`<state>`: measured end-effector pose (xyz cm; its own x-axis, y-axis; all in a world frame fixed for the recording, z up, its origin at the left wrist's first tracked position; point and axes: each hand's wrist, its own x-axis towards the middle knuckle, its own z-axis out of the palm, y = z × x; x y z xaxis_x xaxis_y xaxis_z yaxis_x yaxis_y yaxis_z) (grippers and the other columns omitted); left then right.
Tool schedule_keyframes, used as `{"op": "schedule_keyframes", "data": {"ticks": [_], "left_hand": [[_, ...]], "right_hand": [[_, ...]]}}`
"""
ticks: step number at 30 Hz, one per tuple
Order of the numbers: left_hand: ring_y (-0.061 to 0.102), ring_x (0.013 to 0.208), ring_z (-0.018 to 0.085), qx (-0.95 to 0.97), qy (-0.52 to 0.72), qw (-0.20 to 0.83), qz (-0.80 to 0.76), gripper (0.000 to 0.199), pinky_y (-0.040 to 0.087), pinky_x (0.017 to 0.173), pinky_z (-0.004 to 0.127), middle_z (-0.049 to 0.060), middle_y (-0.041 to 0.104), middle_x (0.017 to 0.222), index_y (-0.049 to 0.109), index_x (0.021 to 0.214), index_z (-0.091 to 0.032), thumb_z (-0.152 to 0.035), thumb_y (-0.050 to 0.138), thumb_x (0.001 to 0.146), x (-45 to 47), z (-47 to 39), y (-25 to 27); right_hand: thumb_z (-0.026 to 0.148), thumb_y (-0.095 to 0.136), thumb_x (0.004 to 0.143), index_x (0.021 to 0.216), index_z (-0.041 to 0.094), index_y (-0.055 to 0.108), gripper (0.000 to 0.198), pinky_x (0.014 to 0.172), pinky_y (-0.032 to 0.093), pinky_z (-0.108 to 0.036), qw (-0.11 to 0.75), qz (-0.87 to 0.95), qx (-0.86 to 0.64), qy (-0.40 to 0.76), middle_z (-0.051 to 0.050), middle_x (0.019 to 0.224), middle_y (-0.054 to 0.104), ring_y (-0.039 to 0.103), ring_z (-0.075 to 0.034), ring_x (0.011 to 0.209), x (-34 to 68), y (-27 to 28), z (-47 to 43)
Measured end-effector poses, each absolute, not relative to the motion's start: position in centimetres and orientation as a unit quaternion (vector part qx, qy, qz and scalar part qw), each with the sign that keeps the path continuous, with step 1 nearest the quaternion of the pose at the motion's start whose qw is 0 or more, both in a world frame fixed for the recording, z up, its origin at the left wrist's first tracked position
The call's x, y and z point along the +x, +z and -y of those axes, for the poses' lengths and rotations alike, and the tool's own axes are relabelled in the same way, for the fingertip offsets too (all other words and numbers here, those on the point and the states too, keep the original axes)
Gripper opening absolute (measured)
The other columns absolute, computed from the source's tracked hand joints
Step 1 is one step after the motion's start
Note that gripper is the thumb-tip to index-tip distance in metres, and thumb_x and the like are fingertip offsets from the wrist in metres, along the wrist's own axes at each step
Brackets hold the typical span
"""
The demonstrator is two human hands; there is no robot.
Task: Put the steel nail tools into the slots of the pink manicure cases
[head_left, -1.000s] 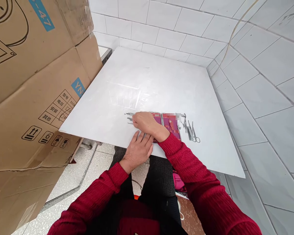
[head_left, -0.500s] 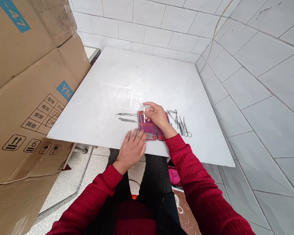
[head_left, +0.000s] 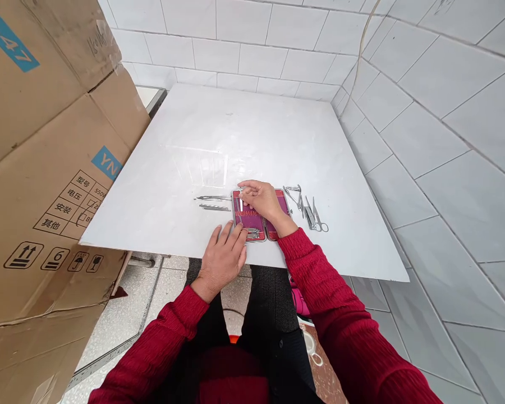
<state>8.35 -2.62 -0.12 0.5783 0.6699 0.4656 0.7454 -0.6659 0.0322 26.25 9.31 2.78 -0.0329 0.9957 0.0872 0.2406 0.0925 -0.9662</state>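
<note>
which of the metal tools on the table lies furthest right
The scissors, right of the open case: their ring handle reaches farther right than any other tool laid out there.

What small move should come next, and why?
Probably ease the slim tool toward the row of loops: the right hand holds it over the open case, its end near them, and the left hand rests at the case's edge.
</note>
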Motion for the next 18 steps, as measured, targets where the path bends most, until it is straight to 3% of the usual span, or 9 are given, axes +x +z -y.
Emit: {"op": "schedule_keyframes", "data": {"ticks": [7,13,18], "left_hand": [[0.055,0.136,0.032,-0.884,-0.219,0.093,0.402,0.042,0.041,0.116,0.05,0.012,0.062,0.145,0.059,0.139,-0.014,-0.022,0.05,0.099,8.44,2.55,-0.02],[0.056,0.135,0.032,-0.884,-0.224,0.103,0.398,0.04,0.042,0.115,0.05,0.012,0.062,0.145,0.06,0.138,-0.013,-0.022,0.05,0.099,8.53,2.44,0.01],[0.055,0.136,0.032,-0.883,-0.223,0.099,0.401,0.04,0.041,0.115,0.05,0.012,0.061,0.145,0.061,0.137,-0.013,-0.021,0.05,0.099,8.54,2.43,0.05]], "right_hand": [[0.022,0.055,0.09,0.101,0.016,0.078,0.026,0.065,0.051,-0.028,0.412,0.631,-0.576,0.317,-0.002,0.078,0.073,0.061,-0.014,0.063,26.27,2.87,-9.19],[0.011,0.054,0.091,0.093,0.02,0.08,0.027,0.094,0.051,-0.033,0.369,0.677,-0.59,0.239,-0.004,0.103,0.079,0.07,-0.018,0.098,25.82,3.41,-8.82],[0.009,0.051,0.091,0.095,0.019,0.079,0.03,0.095,0.051,-0.032,0.352,0.691,-0.589,0.229,-0.005,0.106,0.078,0.07,-0.018,0.101,25.71,3.46,-8.57]]}}
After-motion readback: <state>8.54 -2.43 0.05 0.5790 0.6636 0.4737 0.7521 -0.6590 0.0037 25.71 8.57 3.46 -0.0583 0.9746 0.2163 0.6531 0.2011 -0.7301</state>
